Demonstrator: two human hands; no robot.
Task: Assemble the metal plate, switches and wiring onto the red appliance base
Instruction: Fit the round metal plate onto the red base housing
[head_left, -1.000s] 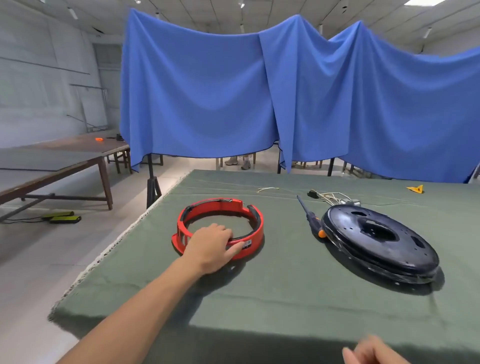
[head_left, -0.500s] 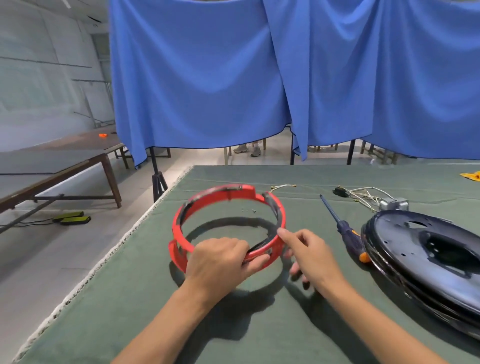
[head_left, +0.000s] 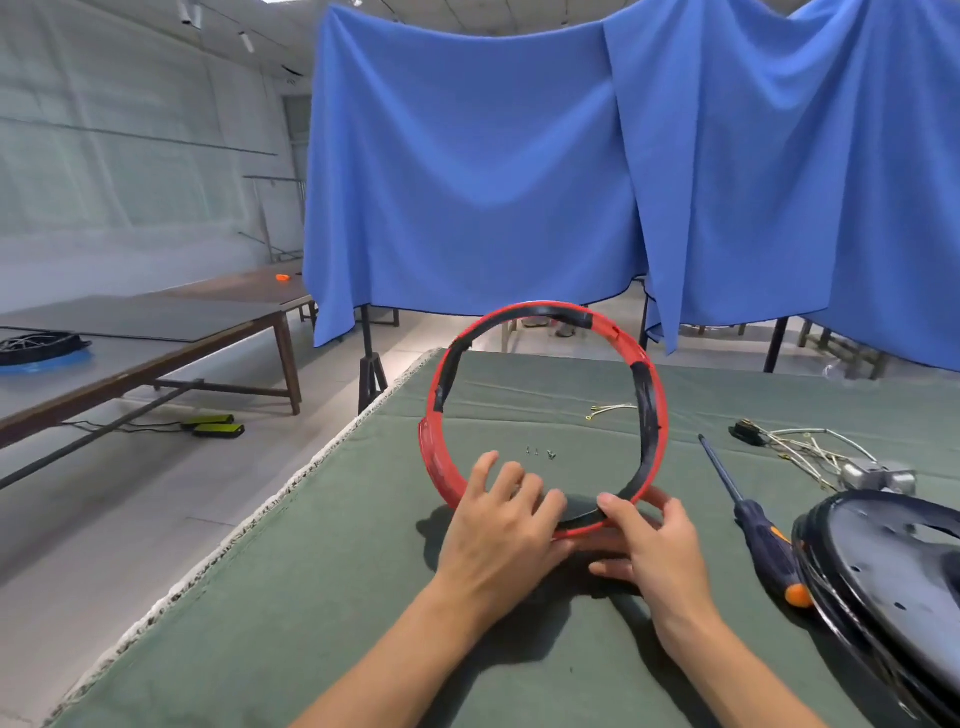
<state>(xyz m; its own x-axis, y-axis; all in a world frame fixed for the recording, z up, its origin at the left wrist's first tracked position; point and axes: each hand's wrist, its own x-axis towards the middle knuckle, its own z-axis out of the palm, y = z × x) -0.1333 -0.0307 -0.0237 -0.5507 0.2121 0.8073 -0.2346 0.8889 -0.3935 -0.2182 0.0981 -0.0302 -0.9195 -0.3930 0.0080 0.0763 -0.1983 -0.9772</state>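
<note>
Nearest the camera, the left hand (head_left: 501, 535) and right hand (head_left: 652, 545) sit close together, both gripping the lower rim of the red appliance base (head_left: 545, 415), tilted up on edge above the green table (head_left: 311, 597), probably to inspect its inner face. Beyond lie small screws (head_left: 540, 453). To the right, within reach, wait the screwdriver (head_left: 748, 514), black plate (head_left: 893, 571) and wiring (head_left: 810, 449).

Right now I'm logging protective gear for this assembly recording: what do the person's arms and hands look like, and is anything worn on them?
Both forearms are bare up to the frame's edge, with no sleeves showing. The left hand and right hand are ungloved; no watch, ring or wristband shows.
</note>
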